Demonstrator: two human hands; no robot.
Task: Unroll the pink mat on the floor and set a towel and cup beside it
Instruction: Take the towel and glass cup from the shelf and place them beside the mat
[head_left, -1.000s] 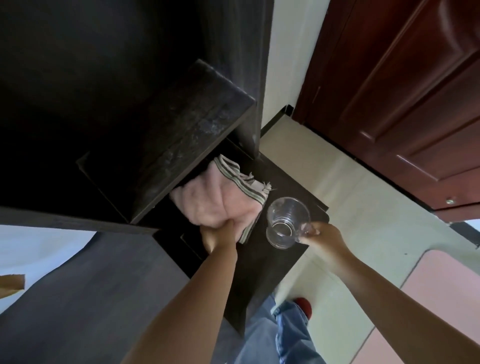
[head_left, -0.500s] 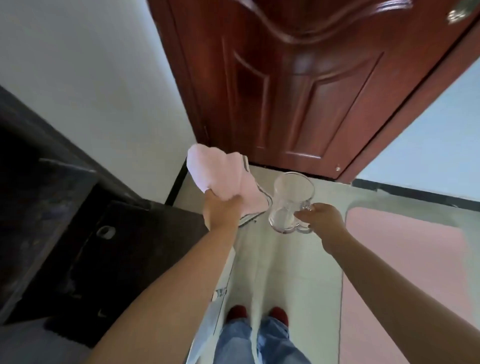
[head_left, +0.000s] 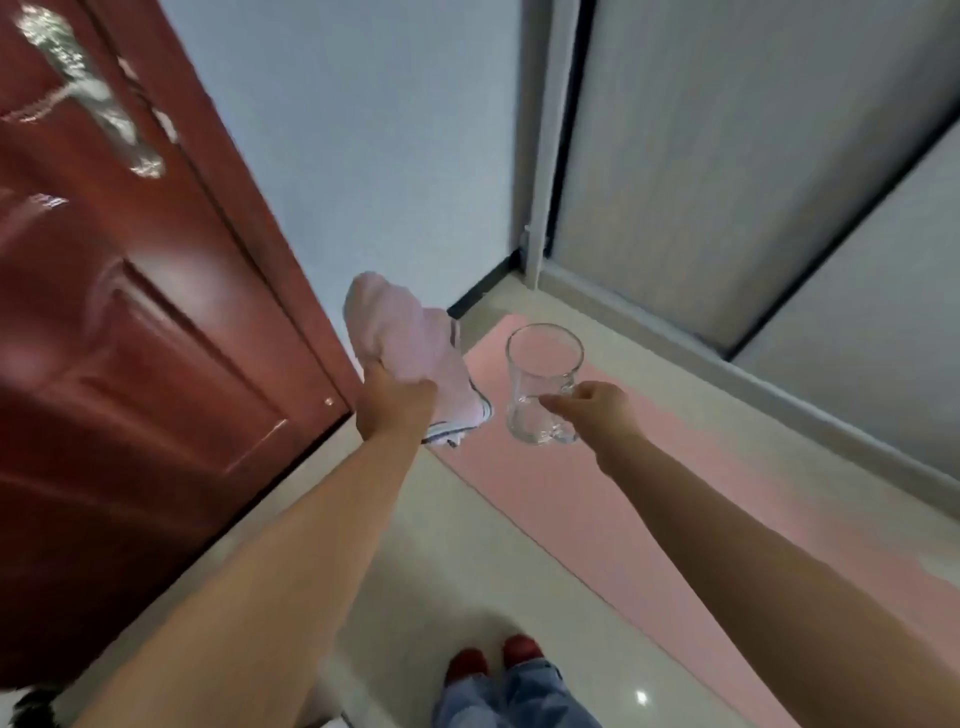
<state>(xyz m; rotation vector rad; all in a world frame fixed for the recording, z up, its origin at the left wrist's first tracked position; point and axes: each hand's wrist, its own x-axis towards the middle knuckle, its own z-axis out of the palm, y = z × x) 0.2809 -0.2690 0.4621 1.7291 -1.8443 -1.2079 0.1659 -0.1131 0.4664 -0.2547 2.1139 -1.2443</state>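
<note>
The pink mat (head_left: 597, 499) lies flat and unrolled on the pale tiled floor, running from the far wall corner toward the lower right. My left hand (head_left: 395, 408) grips a folded pink towel (head_left: 400, 338) with a striped edge, held in the air above the mat's near-left edge. My right hand (head_left: 592, 410) holds a clear glass cup (head_left: 540, 379) by its handle, upright and empty, above the mat.
A dark red wooden door (head_left: 130, 338) with a silver handle fills the left. A pale wall and a grey sliding panel (head_left: 727, 182) stand behind the mat. My feet in red shoes (head_left: 493, 660) stand on bare floor (head_left: 415, 597) left of the mat.
My view has swung right, away from the dark shelf unit and past the door, toward the mat. Both hands carried the towel and cup along and now hang over the mat.
</note>
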